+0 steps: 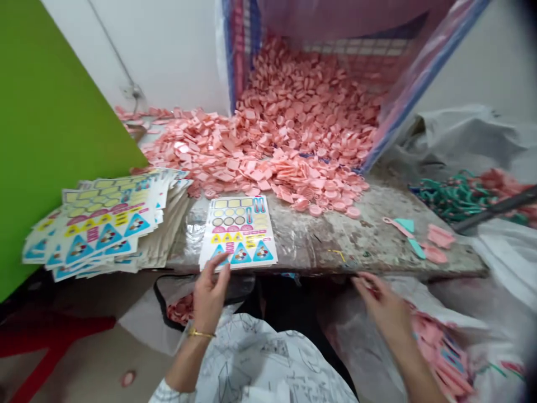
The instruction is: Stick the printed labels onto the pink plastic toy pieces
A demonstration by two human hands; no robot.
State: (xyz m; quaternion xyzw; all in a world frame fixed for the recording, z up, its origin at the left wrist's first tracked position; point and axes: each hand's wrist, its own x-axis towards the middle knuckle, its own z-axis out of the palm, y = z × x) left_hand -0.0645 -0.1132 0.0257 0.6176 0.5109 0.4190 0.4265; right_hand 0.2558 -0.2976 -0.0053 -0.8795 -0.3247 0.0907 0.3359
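A sheet of stickers (241, 235), printed with yellow, pink and blue shapes, lies near the front edge of the table. At its lower left corner is my left hand (213, 291), thumb and fingers apart, fingertips at the paper's edge. My right hand (380, 302) is just off the table's front edge, farther right, with its fingers curled together. What it may hold is hidden by the fingers. Left of the single sheet, a thick, uneven stack of similar sticker sheets (104, 224) leans beside a green panel.
Small pink plastic pieces (310, 106) spill from a mesh-sided bin onto the worn table (302, 240). Pink and turquoise pieces (438, 238) lie at the right. An open bag of pink items (444, 358) stands below right. The green panel (54, 123) rises at left.
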